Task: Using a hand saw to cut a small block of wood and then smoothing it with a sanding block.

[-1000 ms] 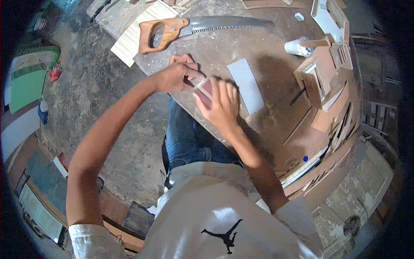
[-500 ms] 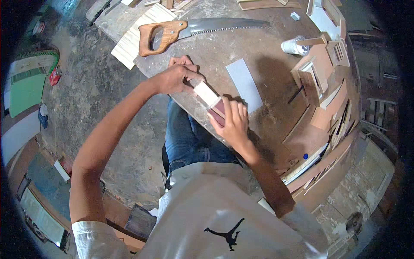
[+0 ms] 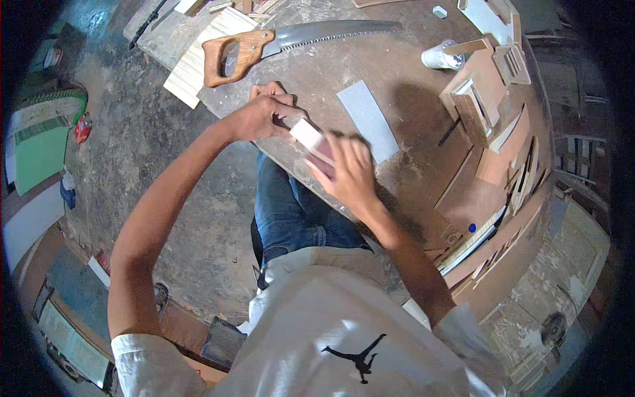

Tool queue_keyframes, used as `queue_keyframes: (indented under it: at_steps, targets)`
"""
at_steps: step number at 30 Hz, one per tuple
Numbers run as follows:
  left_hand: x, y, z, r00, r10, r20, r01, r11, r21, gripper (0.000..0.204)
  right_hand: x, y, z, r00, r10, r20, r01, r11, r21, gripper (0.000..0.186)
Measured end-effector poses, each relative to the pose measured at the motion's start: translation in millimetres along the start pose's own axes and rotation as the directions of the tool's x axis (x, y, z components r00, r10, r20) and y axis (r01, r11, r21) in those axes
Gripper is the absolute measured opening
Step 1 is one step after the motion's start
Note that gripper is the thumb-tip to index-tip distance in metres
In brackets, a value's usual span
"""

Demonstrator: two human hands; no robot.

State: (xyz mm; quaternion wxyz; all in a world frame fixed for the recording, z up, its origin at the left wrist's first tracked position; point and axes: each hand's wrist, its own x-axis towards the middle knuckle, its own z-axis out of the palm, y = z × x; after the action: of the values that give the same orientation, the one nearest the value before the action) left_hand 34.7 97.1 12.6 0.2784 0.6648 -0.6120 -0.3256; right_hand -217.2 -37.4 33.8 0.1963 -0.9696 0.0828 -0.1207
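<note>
Near the workbench edge, my left hand (image 3: 264, 118) has its fingers closed on a small pale wood piece (image 3: 305, 133). My right hand (image 3: 345, 172) grips a reddish-brown block (image 3: 323, 153), perhaps wrapped in sandpaper, pressed along that piece; its fingers are slightly blurred. Right of both hands lies a flat grey rectangular sheet (image 3: 367, 119), maybe abrasive paper. Above them a handsaw with a wooden handle (image 3: 235, 59) rests on the workbench (image 3: 410, 172).
Pale boards (image 3: 192, 79) lie at the bench's upper left. A white cylindrical container (image 3: 440, 56), wooden box parts (image 3: 483, 106) and stacked offcuts crowd the right side. A small blue cap (image 3: 472, 227) sits at lower right. Green panels (image 3: 40, 159) stand at far left.
The right hand and reddish block slid down-right along the pale piece, uncovering it, then moved slightly back up-left. The left hand stays on the piece; the whole view has shifted slightly.
</note>
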Motion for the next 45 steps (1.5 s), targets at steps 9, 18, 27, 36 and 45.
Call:
queue_keyframes:
  at_steps: [9, 18, 27, 36, 45]
  targets:
    - [11, 0, -3, 0.998, 0.043, 0.045, -0.047, 0.996, 0.076, 0.061, 39, 11, 4, 0.996, 0.008, -0.088, 0.002, 0.994, 0.110, 0.062]
    - [-12, 48, 3, 0.948, -0.318, -0.028, 0.280, 0.870, -0.405, 0.049, -78, 72, -59, 0.689, 0.562, -0.457, -0.470, 0.827, 0.309, 0.048]
    - [-19, 60, 30, 0.817, -0.576, -0.015, 0.428, 0.624, -0.654, 0.052, -105, 32, -51, 0.549, 0.784, -0.288, -0.425, 0.559, 0.712, 0.055]
    - [-6, 68, 28, 0.752, -0.659, 0.017, 0.475, 0.524, -0.707, 0.042, -97, 52, -64, 0.573, 0.819, 0.027, -0.387, 0.241, 0.890, 0.049]
    - [-16, 63, 41, 0.810, -0.584, -0.056, 0.351, 0.559, -0.752, 0.038, -95, 42, -56, 0.554, 0.812, 0.183, -0.381, 0.052, 0.923, 0.045]
